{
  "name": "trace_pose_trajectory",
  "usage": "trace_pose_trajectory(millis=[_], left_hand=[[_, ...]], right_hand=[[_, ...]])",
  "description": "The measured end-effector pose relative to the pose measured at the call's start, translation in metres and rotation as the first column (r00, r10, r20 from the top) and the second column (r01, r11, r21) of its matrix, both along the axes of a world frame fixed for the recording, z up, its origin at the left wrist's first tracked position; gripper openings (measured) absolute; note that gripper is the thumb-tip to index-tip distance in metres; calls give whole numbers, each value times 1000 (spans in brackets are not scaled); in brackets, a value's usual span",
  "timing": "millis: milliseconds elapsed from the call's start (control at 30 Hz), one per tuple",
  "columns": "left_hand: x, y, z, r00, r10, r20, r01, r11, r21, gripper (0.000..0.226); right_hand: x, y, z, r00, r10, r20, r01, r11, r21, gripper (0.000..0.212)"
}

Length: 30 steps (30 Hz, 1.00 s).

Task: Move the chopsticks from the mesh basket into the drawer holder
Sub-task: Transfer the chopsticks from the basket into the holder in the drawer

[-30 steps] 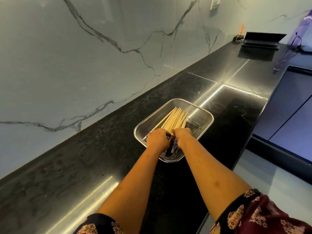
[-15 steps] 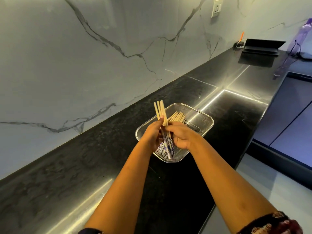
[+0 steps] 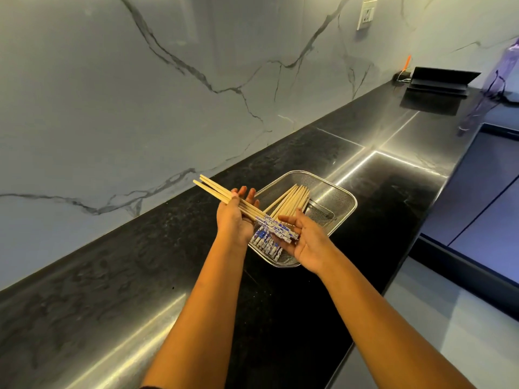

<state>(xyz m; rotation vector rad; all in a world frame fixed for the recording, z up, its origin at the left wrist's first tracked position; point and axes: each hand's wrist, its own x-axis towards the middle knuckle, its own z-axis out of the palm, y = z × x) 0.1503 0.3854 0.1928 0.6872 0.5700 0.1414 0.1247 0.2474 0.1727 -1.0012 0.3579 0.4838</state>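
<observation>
A steel mesh basket [image 3: 334, 192] sits on the black counter. Inside it lie several wooden chopsticks [image 3: 292, 202] with blue-and-white patterned ends. A small bundle of chopsticks [image 3: 216, 190] is lifted above the basket's near left corner, its tips pointing left toward the wall. My left hand [image 3: 234, 220] cradles the bundle's middle from below, fingers spread. Palm up, my right hand [image 3: 306, 242] supports the patterned ends. No drawer or holder is in view.
The black counter [image 3: 112, 276] runs along a marble wall [image 3: 140, 94]. Far back stand a dark folded device [image 3: 441, 82] and a purple plastic bag [image 3: 494, 80]. The counter's front edge drops to a pale floor [image 3: 438, 318] on the right.
Both hands reached into the basket, took a bundle of chopsticks and lifted it. The bundle has swung from upright to lying flat across my palms, tips to the left.
</observation>
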Motion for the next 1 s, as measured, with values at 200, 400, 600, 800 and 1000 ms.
trace_pose_trajectory(millis=[200,400,600,800,1000], left_hand=[[-9,-23,2,999,32,39,-34,999,41,11],[-11,-25,3,997,50,66,-53,997,51,12],[-14,-36,8,996,18,92,-23,998,56,13],[-20,-50,12,994,-25,108,19,998,58,14],[-30,-70,19,985,-93,142,93,996,10,17]], right_hand=[[3,21,0,970,-241,-16,241,970,31,47],[5,21,-8,943,-325,-75,329,943,45,52],[1,22,-2,947,-315,-61,318,946,68,53],[-3,16,2,944,-318,-87,328,934,140,55],[-10,-6,9,925,-364,-107,378,907,185,58]])
